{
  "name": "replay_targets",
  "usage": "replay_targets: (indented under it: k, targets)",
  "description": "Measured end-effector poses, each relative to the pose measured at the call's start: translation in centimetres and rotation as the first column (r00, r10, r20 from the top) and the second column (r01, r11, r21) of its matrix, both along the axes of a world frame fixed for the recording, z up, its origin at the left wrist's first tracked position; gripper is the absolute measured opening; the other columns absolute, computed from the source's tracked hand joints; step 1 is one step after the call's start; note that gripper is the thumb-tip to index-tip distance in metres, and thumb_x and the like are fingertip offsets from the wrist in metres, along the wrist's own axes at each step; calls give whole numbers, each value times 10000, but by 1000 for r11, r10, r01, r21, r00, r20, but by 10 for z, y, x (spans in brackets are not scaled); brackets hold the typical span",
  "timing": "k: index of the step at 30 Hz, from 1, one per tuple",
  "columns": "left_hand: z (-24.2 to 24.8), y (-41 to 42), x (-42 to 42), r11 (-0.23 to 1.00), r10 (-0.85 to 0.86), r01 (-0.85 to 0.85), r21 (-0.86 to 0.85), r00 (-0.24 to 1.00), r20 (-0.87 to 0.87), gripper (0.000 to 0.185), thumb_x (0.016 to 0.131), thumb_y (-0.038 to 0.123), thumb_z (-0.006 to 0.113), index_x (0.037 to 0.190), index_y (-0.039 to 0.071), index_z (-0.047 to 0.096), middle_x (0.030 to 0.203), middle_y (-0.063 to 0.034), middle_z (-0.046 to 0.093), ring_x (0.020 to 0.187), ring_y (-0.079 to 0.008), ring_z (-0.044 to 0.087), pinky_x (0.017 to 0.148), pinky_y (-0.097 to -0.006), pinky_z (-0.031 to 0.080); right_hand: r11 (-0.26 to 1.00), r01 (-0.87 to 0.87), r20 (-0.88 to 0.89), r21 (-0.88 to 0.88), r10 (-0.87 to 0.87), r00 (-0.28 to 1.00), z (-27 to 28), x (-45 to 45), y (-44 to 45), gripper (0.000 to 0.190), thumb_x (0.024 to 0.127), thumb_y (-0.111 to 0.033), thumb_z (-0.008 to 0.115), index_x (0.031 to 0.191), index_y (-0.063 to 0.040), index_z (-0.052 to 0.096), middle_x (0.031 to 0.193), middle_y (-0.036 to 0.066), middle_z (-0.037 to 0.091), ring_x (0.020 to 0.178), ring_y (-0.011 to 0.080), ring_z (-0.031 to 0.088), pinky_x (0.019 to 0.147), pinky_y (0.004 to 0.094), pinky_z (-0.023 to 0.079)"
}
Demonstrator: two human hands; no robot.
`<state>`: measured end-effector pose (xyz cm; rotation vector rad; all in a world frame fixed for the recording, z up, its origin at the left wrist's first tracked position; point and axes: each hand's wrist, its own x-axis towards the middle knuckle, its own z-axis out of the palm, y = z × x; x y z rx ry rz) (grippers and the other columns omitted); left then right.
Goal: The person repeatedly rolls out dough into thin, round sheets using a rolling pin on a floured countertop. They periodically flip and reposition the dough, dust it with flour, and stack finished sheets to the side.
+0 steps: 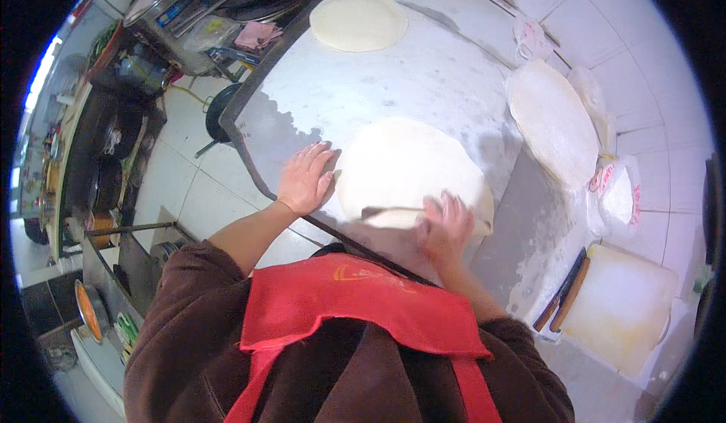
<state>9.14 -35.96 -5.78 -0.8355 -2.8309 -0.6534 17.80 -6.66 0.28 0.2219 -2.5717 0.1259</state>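
Observation:
A large flat round of pale dough [408, 162] lies on the floured grey worktop before me. My left hand [309, 176] is laid palm down at the dough's left edge, holding nothing. My right hand [448, 221], blurred by motion, is over the near part of the dough. Under it runs a thin dark-brown bar [385, 211], perhaps a slim rolling pin; the blur hides whether the fingers close around it. Another thin dough round [358, 20] lies at the far end of the worktop.
Flat dough rounds [553, 119] lie at the right by the tiled wall. Nearer are a plastic bag of white powder [618, 199], a white cutting board [621, 304] and a brown stick [570, 295] beside it. A black pan [218, 114] shows past the worktop's left edge.

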Motion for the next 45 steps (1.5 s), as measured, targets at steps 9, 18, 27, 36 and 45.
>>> replay_targets:
  k: [9, 18, 27, 36, 45]
  targets:
    - [5, -1, 3, 992, 68, -70, 107, 997, 27, 518, 850, 257, 599, 1305, 68, 439, 1352, -171, 459, 1290, -362, 399, 1081, -491, 303, 999, -31, 279, -21, 36, 960, -19, -62, 34, 489, 735, -341, 746, 1123, -79, 605, 1014, 153, 618, 975, 355, 577, 873, 472, 444]
    - [0, -1, 7, 983, 86, -76, 166, 995, -55, 548, 800, 225, 632, 1292, 51, 465, 1359, -180, 441, 1310, -390, 373, 1097, -538, 279, 943, 334, 532, 0, -283, 798, -66, -144, -31, 469, 801, -400, 681, 1172, -131, 577, 1039, 160, 597, 999, 353, 586, 854, 484, 475]
    - [2, -7, 11, 978, 129, -109, 179, 986, -104, 541, 812, 242, 632, 1302, 87, 463, 1395, -155, 412, 1345, -385, 327, 1112, -542, 263, 988, -146, 503, -41, 147, 852, -26, -117, -110, 474, 778, -340, 707, 1214, -200, 582, 1026, 91, 602, 998, 300, 588, 814, 442, 486]
    - [22, 91, 63, 888, -458, 455, 64, 887, 56, 526, 807, 314, 658, 1251, 62, 534, 1345, -139, 504, 1290, -306, 441, 1121, -471, 278, 991, 93, 404, -101, -44, 914, -25, 74, 1, 488, 756, -356, 712, 1184, -149, 602, 1044, 81, 585, 964, 294, 550, 870, 447, 402]
    - [20, 192, 39, 844, -519, 531, -73, 844, 135, 248, 803, 291, 565, 944, 94, 620, 1004, -95, 610, 1007, -274, 563, 910, -482, 391, 930, 327, 404, -167, -238, 883, -44, 74, 37, 230, 802, -325, 639, 879, -111, 605, 907, 105, 582, 846, 312, 575, 713, 451, 457]
